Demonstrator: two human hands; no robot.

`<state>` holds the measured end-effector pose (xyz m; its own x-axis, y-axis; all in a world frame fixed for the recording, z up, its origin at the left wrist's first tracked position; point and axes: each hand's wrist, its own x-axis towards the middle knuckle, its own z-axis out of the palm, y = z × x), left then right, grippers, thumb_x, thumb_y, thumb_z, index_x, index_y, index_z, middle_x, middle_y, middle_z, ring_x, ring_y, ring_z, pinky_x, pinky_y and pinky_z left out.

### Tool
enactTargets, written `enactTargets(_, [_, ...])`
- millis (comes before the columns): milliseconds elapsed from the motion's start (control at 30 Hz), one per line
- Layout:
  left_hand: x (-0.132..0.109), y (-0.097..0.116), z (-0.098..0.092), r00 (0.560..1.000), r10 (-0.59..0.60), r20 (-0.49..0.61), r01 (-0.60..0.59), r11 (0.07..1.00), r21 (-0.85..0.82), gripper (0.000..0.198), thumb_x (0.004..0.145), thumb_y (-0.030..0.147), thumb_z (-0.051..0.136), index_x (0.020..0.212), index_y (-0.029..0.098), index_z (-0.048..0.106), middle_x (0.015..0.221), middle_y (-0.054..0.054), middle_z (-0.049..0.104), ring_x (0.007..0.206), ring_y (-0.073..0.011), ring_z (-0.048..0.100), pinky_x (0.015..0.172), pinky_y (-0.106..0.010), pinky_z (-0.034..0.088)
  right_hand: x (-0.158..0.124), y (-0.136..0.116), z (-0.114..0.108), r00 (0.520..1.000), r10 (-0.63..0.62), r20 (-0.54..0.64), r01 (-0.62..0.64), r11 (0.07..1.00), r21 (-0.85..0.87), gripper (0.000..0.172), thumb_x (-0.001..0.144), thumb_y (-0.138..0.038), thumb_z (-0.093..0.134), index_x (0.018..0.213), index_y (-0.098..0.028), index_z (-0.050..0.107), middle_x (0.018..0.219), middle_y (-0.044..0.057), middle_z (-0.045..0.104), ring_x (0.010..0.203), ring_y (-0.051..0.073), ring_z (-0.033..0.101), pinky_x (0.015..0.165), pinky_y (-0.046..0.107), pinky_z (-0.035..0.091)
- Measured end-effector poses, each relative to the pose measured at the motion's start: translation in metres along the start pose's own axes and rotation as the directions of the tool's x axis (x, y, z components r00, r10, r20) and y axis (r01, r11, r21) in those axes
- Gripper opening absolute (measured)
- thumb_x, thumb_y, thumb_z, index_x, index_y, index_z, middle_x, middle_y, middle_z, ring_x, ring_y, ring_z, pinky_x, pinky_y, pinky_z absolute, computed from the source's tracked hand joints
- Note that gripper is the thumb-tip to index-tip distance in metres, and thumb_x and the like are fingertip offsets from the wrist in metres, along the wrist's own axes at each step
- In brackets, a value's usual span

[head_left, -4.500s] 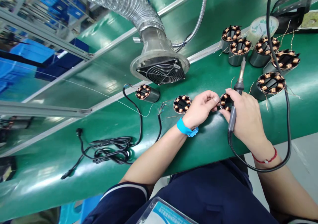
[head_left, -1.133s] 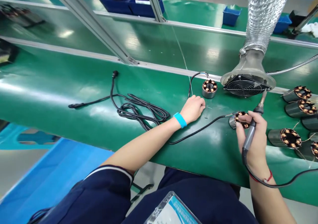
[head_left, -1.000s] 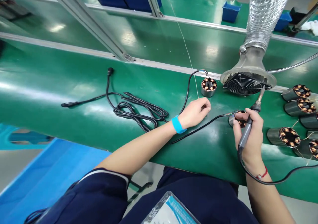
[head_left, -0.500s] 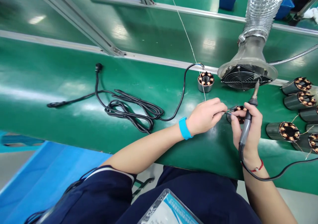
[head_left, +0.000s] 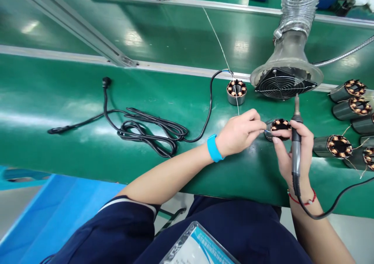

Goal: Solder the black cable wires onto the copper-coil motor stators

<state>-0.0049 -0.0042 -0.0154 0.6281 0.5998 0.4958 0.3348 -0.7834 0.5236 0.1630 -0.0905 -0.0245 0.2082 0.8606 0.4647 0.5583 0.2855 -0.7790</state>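
My right hand (head_left: 298,151) is wrapped round a soldering iron (head_left: 296,151), its tip pointing up toward the fan guard. Thumb and a finger of that hand reach left, apart, beside a motor stator (head_left: 269,135) with copper windings. My left hand (head_left: 241,133) is closed in a pinch on a thin wire (head_left: 266,131) at the stator's left side. A strand of solder wire (head_left: 214,32) hangs from above and runs down behind the left hand; whether the fingers hold it is hidden. Behind stands another stator (head_left: 236,98), joined to a black power cord (head_left: 212,96).
A fume extractor hood (head_left: 288,82) with a foil duct (head_left: 300,10) hangs over the back edge. Several stators (head_left: 324,146) lie on their sides at right. The coiled cord (head_left: 152,133) covers the bench's left middle. A metal frame rail (head_left: 181,69) borders the green bench (head_left: 73,151).
The soldering iron has turned more upright, and my right hand has shifted slightly right, away from the left. The stator between them shows more. The whole view has shifted a little.
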Motion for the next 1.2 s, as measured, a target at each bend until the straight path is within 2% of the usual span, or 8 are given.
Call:
enactTargets(200, [0.008,0.000,-0.008,0.993,-0.091,0.081,0.104,0.978,-0.180,0.016,0.088,0.009,0.054,0.087,0.015,0.069,0.084,-0.003,0.060,0.080,-0.0119,0.058,0.076,-0.025,0.050,-0.004,0.007,0.001,0.989,-0.134,0.064,0.139,0.987,-0.082,0.053,0.085,-0.017,0.063,0.134,-0.027,0.044,0.096,-0.001,0.072,0.100,0.019,0.067,0.095,0.042,0.050])
enactTargets(367, [0.012,0.001,-0.007,0.990,-0.119,0.080,0.136,0.955,-0.262,0.013,0.085,0.010,0.057,0.079,0.015,0.068,0.079,-0.001,0.057,0.080,-0.0122,0.056,0.076,-0.026,0.049,0.010,0.014,-0.005,0.994,-0.092,0.067,0.099,0.988,-0.120,0.048,0.088,-0.019,0.059,0.133,-0.028,0.044,0.097,-0.001,0.071,0.090,0.016,0.069,0.087,0.037,0.054])
enactTargets(567, [0.014,0.008,-0.003,0.982,-0.183,0.044,0.188,0.947,-0.261,0.016,0.078,0.003,0.056,0.071,0.015,0.064,0.076,0.000,0.053,0.076,-0.0113,0.054,0.072,-0.025,0.047,0.030,0.011,-0.019,0.929,-0.185,0.320,0.270,0.931,-0.245,0.042,0.090,-0.015,0.052,0.129,-0.029,0.050,0.097,0.001,0.071,0.086,0.017,0.066,0.079,0.034,0.054])
enactTargets(667, [0.012,0.011,0.002,0.984,-0.180,0.000,0.175,0.955,-0.238,0.017,0.076,0.002,0.054,0.070,0.015,0.063,0.077,-0.001,0.053,0.074,-0.0110,0.053,0.069,-0.024,0.046,0.031,0.007,-0.019,0.914,-0.186,0.360,0.286,0.926,-0.245,0.041,0.090,-0.018,0.054,0.130,-0.027,0.049,0.095,0.002,0.071,0.087,0.019,0.065,0.078,0.035,0.054])
enactTargets(833, [0.008,0.012,0.006,0.986,-0.162,-0.032,0.151,0.966,-0.212,0.018,0.077,0.001,0.053,0.071,0.016,0.061,0.080,-0.002,0.054,0.076,-0.0113,0.054,0.070,-0.025,0.046,0.011,-0.006,-0.018,0.994,-0.094,0.049,0.101,0.981,-0.168,0.044,0.090,-0.024,0.059,0.133,-0.028,0.050,0.103,0.002,0.073,0.101,0.021,0.067,0.095,0.043,0.052])
enactTargets(933, [0.007,0.012,0.008,0.988,-0.148,-0.039,0.137,0.968,-0.210,0.018,0.079,0.002,0.052,0.070,0.016,0.059,0.081,-0.003,0.054,0.076,-0.0117,0.054,0.069,-0.026,0.047,-0.007,-0.011,-0.018,0.988,-0.011,-0.152,0.007,1.000,-0.028,0.043,0.092,-0.022,0.055,0.135,-0.028,0.052,0.097,0.001,0.073,0.083,0.017,0.071,0.079,0.037,0.058])
enactTargets(1033, [0.007,0.010,0.011,0.988,-0.144,-0.048,0.132,0.974,-0.184,0.018,0.080,0.003,0.051,0.069,0.016,0.057,0.082,-0.004,0.054,0.076,-0.0132,0.053,0.069,-0.029,0.048,-0.023,-0.007,-0.019,0.966,-0.073,-0.248,0.069,0.997,-0.024,0.042,0.086,-0.027,0.064,0.128,-0.026,0.060,0.090,0.002,0.068,0.070,0.016,0.067,0.058,0.032,0.055])
enactTargets(1200, [0.007,0.008,0.011,0.987,-0.163,-0.008,0.160,0.976,-0.149,0.018,0.081,0.004,0.050,0.069,0.018,0.054,0.084,-0.004,0.056,0.078,-0.0158,0.055,0.071,-0.034,0.049,-0.033,0.002,-0.026,0.931,-0.287,-0.224,0.273,0.958,-0.092,0.036,0.074,-0.019,0.072,0.109,-0.020,0.065,0.070,-0.003,0.054,0.057,0.012,0.054,0.051,0.028,0.046])
